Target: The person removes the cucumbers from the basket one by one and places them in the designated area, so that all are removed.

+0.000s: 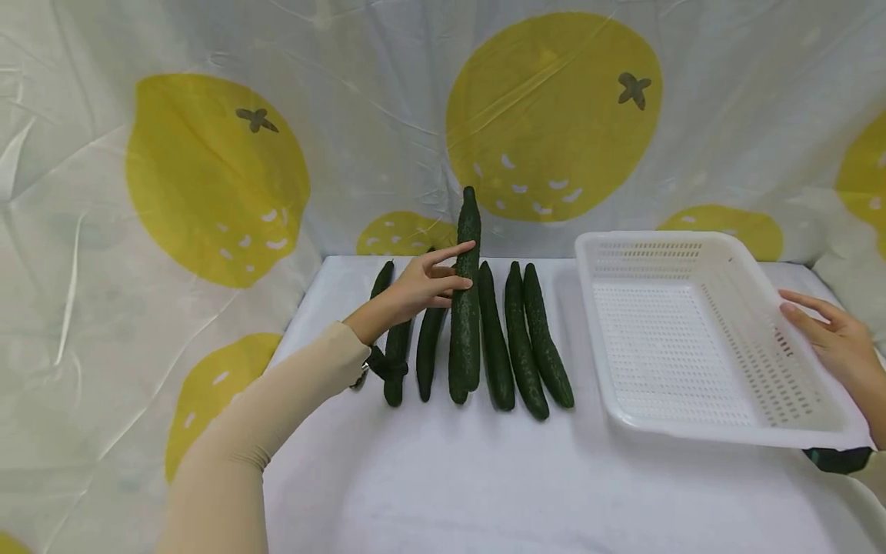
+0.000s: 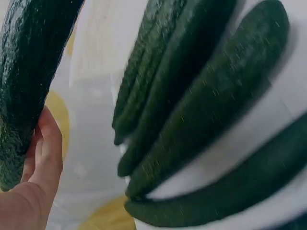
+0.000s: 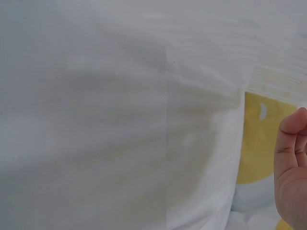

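Note:
My left hand [image 1: 432, 285] pinches a long dark green cucumber [image 1: 468, 223] between thumb and fingers. It is held nearly upright above the row, its lower end in front of another cucumber. In the left wrist view the held cucumber [image 2: 29, 72] runs along the left side, the hand [image 2: 41, 167] behind its lower part. Several more cucumbers [image 1: 494, 346] lie side by side on the table. To the right, a white perforated plastic basket [image 1: 602, 346] contains nothing. My right hand [image 1: 841, 338] grips its right rim; the right wrist view shows the curled fingers [image 3: 288, 148] only partly.
A white cloth covers the table [image 1: 484, 477]. Behind it and at the left hangs a pale curtain [image 1: 381, 115] printed with large yellow lemons. The left forearm in a beige sleeve [image 1: 277, 415] reaches across the table's left edge.

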